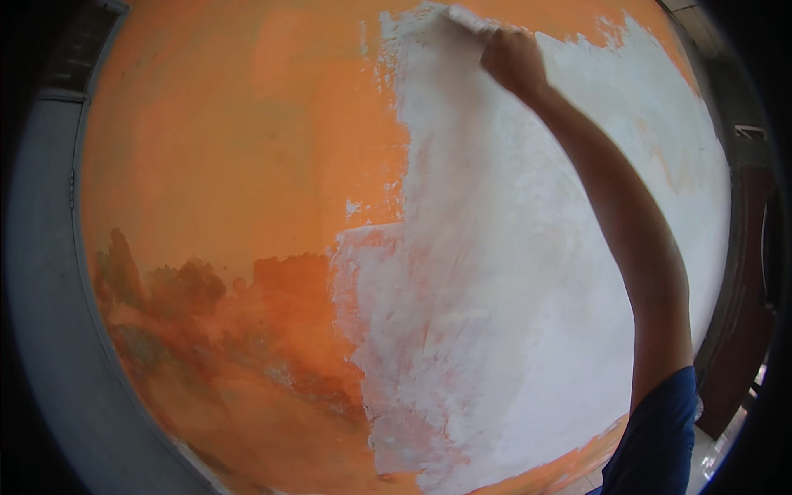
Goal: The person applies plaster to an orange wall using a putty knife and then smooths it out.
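My right hand [516, 59] is raised high against the wall, its fingers wrapped round a short white-smeared hand tool [466, 18]. That tool points up and left, its far end touching the wall near the top of a white coat [528, 272]. Whether it is a brush or a putty knife I cannot tell. The coat spreads over the wall's right half with a ragged left edge. Left of it, the orange wall [247, 140] is bare of white and carries a darker painted landscape [190, 285] low down. My left hand is out of the picture.
A grey door or panel [45, 247] stands along the left edge. At the right rim is a dark reddish-brown upright panel [738, 305]. Pale floor tiles [705, 462] show at the lower right. An orange strip [569, 462] runs below the white coat.
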The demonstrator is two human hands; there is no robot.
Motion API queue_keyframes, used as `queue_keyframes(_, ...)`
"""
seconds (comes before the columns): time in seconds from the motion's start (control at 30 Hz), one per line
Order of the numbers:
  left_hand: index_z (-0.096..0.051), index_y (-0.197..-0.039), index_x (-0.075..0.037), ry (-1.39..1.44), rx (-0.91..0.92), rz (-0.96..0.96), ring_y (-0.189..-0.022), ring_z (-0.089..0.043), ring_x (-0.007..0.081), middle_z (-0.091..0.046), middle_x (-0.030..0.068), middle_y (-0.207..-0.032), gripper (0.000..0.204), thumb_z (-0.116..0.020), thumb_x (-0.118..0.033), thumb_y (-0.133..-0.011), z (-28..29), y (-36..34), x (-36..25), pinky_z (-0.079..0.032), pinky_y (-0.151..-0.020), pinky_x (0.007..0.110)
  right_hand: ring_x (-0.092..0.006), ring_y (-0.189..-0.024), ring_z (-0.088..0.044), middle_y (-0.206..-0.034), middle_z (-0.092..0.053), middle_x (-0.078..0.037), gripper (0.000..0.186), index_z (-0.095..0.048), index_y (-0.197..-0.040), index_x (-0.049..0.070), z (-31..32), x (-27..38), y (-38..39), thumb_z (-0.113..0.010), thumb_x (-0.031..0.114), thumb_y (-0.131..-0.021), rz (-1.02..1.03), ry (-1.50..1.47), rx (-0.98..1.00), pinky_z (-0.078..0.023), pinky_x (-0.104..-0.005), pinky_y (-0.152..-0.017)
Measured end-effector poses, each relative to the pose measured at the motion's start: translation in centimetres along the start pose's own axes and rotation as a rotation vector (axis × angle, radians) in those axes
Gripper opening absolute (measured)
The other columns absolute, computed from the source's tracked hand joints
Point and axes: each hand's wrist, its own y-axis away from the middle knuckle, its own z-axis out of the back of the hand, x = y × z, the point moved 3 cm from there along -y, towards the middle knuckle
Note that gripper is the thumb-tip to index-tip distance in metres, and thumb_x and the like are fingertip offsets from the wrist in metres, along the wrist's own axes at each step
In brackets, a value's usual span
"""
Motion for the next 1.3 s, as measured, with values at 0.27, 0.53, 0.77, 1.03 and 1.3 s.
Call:
queue_keyframes(0.27,-0.044,-0.078,-0.014,0.192,0.234,0.287,-0.028,-0.031,0.0182,-0.035,0.0041,-0.041,0.030,-0.062,-0.039,-0.081,5.2,-10.6,9.0,-0.024,-0.028,0.035,-0.0223,-0.079,-0.066,-0.091,-0.066,-0.013,0.033,-0.060,-0.104,0.002,7.3,17.2,15.0,-0.056,0.004,-0.071,0.531,-0.489,-0.038,-0.054,-0.0360,-0.055)
queue_keyframes(0.53,-0.044,-0.059,-0.009,-0.085,-0.056,-0.140,-0.032,-0.041,0.0164,-0.045,0.0051,-0.047,0.035,-0.070,-0.023,-0.078,2.2,-4.2,3.1,-0.033,-0.029,0.033,-0.0369,-0.065,-0.063,-0.074,-0.065,-0.019,0.032,-0.069,-0.098,0.010,3.0,1.0,-3.9,-0.052,0.005,-0.072,-0.161,-0.137,-0.204,-0.052,-0.0446,-0.061)
queue_keyframes(0.77,-0.045,-0.059,-0.008,-0.056,0.023,-0.075,-0.031,-0.041,0.0171,-0.045,0.0068,-0.046,0.035,-0.069,-0.024,-0.079,3.3,-5.2,5.2,-0.034,-0.029,0.033,-0.0310,-0.060,-0.062,-0.068,-0.063,-0.015,0.024,-0.065,-0.090,0.006,0.7,11.1,4.4,-0.058,0.010,-0.067,0.356,-0.162,-0.103,-0.051,-0.0396,-0.058)
queue_keyframes(1.03,-0.041,-0.051,-0.011,-0.091,0.115,-0.071,-0.029,-0.039,0.0178,-0.043,0.0057,-0.043,0.043,-0.066,-0.029,-0.081,1.4,-6.3,6.2,-0.030,-0.028,0.032,-0.0267,-0.080,-0.069,-0.097,-0.068,-0.014,0.032,-0.067,-0.106,0.008,5.6,8.8,5.9,-0.054,-0.004,-0.079,0.138,-0.562,-0.229,-0.056,-0.0310,-0.070)
queue_keyframes(1.3,-0.041,-0.054,-0.012,0.003,0.186,0.047,-0.030,-0.039,0.0173,-0.041,0.0039,-0.043,0.041,-0.070,-0.029,-0.078,2.0,-5.6,5.1,-0.031,-0.029,0.033,-0.0374,-0.062,-0.062,-0.072,-0.063,-0.021,0.019,-0.068,-0.098,0.009,2.5,-3.7,5.0,-0.054,0.014,-0.086,-0.075,-0.110,-0.050,-0.050,-0.0432,-0.057)
